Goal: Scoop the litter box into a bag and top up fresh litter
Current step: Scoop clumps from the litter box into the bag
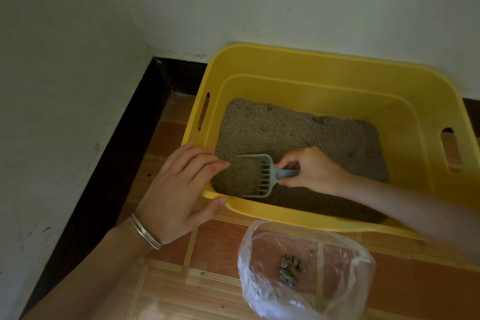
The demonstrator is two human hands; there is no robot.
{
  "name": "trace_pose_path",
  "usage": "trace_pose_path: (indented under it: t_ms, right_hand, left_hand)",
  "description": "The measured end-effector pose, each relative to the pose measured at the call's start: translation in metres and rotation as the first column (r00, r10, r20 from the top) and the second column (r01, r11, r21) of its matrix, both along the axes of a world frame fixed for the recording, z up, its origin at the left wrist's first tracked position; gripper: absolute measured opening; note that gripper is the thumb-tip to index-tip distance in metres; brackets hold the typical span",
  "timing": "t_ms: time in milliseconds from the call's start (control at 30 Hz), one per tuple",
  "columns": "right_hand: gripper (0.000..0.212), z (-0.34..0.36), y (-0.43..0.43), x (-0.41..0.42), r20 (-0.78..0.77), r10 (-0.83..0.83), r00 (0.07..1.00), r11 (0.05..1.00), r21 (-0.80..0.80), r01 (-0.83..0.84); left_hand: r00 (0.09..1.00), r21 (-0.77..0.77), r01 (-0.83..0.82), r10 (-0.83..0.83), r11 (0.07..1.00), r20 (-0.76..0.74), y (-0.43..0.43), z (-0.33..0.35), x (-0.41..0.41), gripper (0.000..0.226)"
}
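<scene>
The step in hand is the scooping. The right hand point(311, 169) pinches the short handle of the scoop point(255, 175), fingers and thumb curled round it. The scoop lies low in the litter point(298, 135) at the near left corner of the box point(311, 65), and it is full of grains. I cannot tell if a clump is hidden under them.

The left hand point(179, 192) rests on the same corner of the box, on its rim. Its fingers are straight and reach over the edge, and the thumb lies against the outer wall. It seems to steady the box and grips nothing. A bracelet point(145, 231) is on this wrist.

The bag point(306, 270) stands open on the floor just in front of the box, and a few dark clumps point(289, 267) lie already in it. So I judge that the scooping is partly done and the fresh litter is not yet added. No litter supply is in view.

The next move probably calls for a lift and a gentle shake, so that clean grains fall through the slots. Then the scoop must go over the rim to the bag, kept level, because the bag is thin and its mouth is soft.

The floor point(207, 249) has orange-brown tiles with pale lines. The box sits in a corner between two white walls point(233, 0) with a dark baseboard point(104, 176). The light is dim.
</scene>
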State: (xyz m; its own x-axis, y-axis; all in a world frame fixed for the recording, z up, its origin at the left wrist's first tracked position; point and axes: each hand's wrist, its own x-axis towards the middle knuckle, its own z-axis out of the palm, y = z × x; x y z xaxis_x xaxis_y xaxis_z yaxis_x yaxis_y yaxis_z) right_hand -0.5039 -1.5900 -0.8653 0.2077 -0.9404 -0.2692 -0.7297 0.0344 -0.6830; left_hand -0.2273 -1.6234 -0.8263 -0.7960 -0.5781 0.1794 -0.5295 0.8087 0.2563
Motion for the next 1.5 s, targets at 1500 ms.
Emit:
trace_pose_path:
  t_ms: [1500]
  right_hand:
    - [0.026,-0.016,-0.001,-0.005,0.163,-0.158,0.974,0.984,-0.056,0.169]
  left_hand:
    - [0.999,0.000,-0.026,0.026,1.000,-0.042,0.001,-0.002,0.000,0.054]
